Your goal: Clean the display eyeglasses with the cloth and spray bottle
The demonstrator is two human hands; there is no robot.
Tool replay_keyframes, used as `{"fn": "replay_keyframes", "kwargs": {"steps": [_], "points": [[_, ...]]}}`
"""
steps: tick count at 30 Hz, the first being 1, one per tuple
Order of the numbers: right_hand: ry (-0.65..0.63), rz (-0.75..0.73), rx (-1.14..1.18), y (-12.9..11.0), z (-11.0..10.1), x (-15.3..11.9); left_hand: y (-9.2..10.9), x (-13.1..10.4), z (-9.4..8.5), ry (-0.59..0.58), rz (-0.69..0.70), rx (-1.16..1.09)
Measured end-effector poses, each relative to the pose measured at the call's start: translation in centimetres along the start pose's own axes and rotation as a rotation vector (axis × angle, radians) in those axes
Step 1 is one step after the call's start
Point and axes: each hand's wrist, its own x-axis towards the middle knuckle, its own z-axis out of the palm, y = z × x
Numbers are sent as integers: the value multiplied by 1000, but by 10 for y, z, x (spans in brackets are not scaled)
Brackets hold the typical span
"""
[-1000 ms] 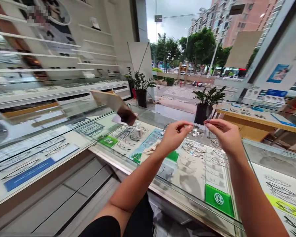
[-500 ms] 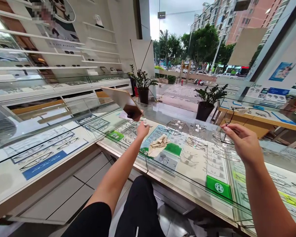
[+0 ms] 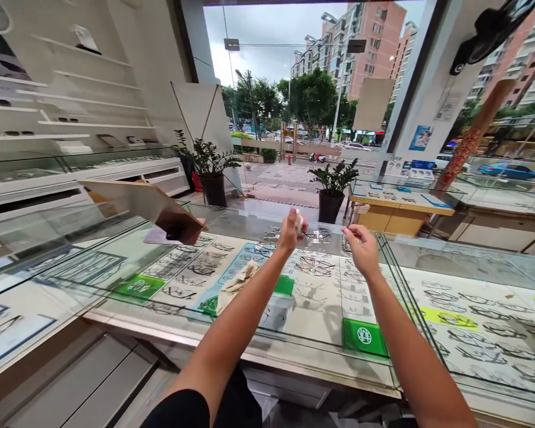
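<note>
My left hand [image 3: 290, 230] is closed round a small white bottle [image 3: 299, 222], held upright above the glass counter. To its right, my right hand [image 3: 361, 245] pinches a thin-framed pair of glasses [image 3: 345, 242], whose outline is faint against the display behind. The two hands are apart. A crumpled beige cloth [image 3: 239, 282] lies on the glass top, left of centre and beyond my left forearm. Left of the cloth stands a tilted mirror [image 3: 136, 199] with a wooden frame.
Rows of glasses [image 3: 314, 265] and green cards [image 3: 364, 337] show through the glass counter [image 3: 321, 356]. Two potted plants [image 3: 331, 205] stand beyond it. A wooden table [image 3: 392, 217] is at the back right, and wall shelves [image 3: 93, 128] are at the left.
The view has turned to the right. My left hand has moved away from the mirror, toward my right hand, with the bottle. My right hand still holds the glasses, now nearer the middle.
</note>
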Motion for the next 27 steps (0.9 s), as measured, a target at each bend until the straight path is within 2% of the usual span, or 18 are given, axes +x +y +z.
{"fn": "replay_keyframes", "kwargs": {"steps": [2,5,12,18,27], "points": [[-31,9,0,7,8,-2,-9,2,16,-90,-119,-138],[-82,17,3,14,14,-10,-25,1,21,-184,-212,-215],[-202,150,70,27,20,-23,-61,-3,15,-88,-53,53],[-283,168,195,31,22,-25,-65,-6,17,-129,63,291],[-351,188,246,22,25,-29,-64,-8,18,-160,60,307]]}}
